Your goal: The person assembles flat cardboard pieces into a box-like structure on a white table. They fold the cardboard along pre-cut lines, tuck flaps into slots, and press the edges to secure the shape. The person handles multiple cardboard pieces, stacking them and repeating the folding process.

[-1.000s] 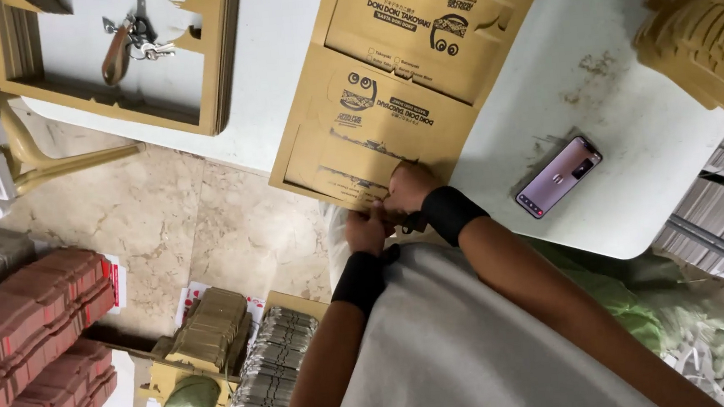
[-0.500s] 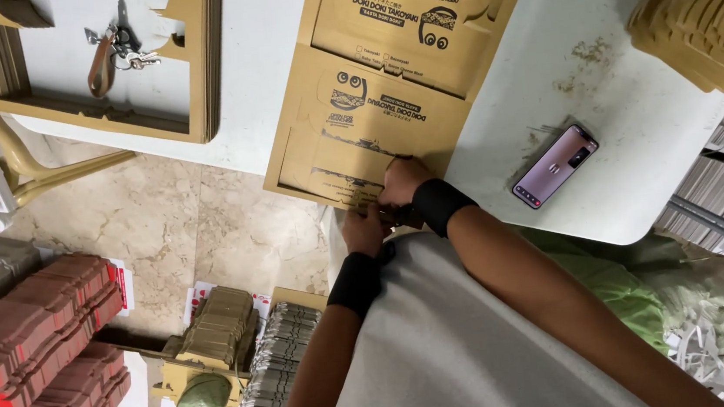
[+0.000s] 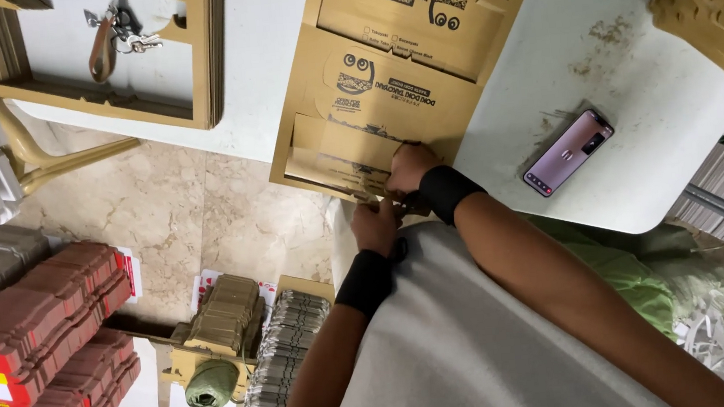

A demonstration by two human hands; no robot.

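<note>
White table [image 3: 634,118]: carries flat printed cardboard box blank [image 3: 371,107], near edge overhanging table rim. Blank: light, stiff across panels, bends at creases; hold by near flap edge. Right hand [image 3: 411,169], left hand [image 3: 375,227]: fingers pinching that near flap edge.

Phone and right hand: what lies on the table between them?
Nothing. In the head view, the stretch of white table between the phone and the right hand on the flat cardboard box is bare apart from faint stains.
</note>
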